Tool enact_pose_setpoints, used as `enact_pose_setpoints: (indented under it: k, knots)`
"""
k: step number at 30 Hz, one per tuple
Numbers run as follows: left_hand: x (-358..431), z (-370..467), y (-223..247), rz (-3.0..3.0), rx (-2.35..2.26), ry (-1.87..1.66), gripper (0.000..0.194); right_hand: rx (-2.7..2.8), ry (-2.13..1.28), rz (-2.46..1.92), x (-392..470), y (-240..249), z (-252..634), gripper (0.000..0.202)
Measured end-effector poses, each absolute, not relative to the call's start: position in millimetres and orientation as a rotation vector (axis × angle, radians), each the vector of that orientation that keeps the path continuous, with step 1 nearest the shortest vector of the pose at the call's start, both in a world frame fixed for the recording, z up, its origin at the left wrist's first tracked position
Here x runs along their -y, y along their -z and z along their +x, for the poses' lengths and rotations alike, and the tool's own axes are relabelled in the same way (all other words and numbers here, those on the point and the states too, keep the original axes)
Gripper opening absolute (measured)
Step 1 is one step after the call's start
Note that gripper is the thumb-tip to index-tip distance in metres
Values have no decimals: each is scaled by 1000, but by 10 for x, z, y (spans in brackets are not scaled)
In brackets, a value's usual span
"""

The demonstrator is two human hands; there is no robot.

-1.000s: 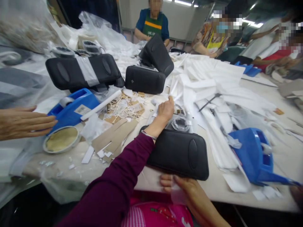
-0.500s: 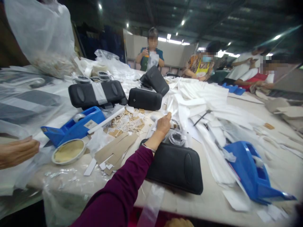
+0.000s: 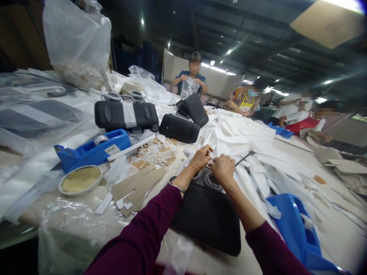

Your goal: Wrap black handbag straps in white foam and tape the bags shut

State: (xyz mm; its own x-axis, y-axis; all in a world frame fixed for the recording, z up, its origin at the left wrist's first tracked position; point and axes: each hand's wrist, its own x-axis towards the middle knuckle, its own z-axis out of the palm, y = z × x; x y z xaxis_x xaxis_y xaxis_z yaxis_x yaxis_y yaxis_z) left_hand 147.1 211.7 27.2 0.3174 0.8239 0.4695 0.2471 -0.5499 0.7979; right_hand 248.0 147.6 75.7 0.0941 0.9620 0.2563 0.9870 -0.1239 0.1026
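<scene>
Just beyond the near black zip case (image 3: 208,221), my left hand (image 3: 201,157) is closed, thumb and fingertips pinched together. Beside it, almost touching, my right hand (image 3: 223,167) has its fingers bent inward and pressed together. What lies between the fingertips of either hand is too small or hidden to name. Under and between my hands is a coiled cable (image 3: 211,178) in clear plastic, partly covered by my right hand. The black case lies flat on the table below my wrists, partly hidden by my forearms.
Blue tape dispensers (image 3: 93,149) stand left and right. A round dish (image 3: 81,179) of yellowish material, cardboard strips (image 3: 137,187) and stringed tags (image 3: 156,152) lie leftward. More black cases (image 3: 126,115) sit behind; white foam sheets (image 3: 237,130) pile beyond. Co-workers (image 3: 190,78) stand across the table.
My right hand has come up from the bottom edge to beside my left hand. The other hand at the far left has gone from view. The camera view has tilted slightly.
</scene>
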Motion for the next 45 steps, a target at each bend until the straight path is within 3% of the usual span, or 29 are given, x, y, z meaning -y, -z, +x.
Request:
enact_pose_setpoints:
  k: [5, 10, 21, 26, 35, 45]
  knots:
    - [-2137, 1434, -298, 1893, -995, -1231, 17, 1872, 326, -2107, -1521, -594, 2487, 18]
    - [-2165, 1431, -259, 1858, -1169, -1219, 23, 1742, 175, -1890, -1412, -511, 2541, 8]
    - [-2100, 1379, -343, 1964, -1249, -994, 27, 1593, -53, -1507, -1325, -659, 2532, 20]
    - [-2106, 1380, -343, 2090, -1216, -845, 17, 1696, 31, -1433, -1141, -650, 2329, 19]
    - [-2158, 1389, -321, 2155, -1162, -679, 21, 1996, 356, -1372, -737, -490, 2055, 32]
    - [-2137, 1378, -302, 2219, -1074, -559, 26, 2212, 300, -1344, -275, -346, 2014, 34]
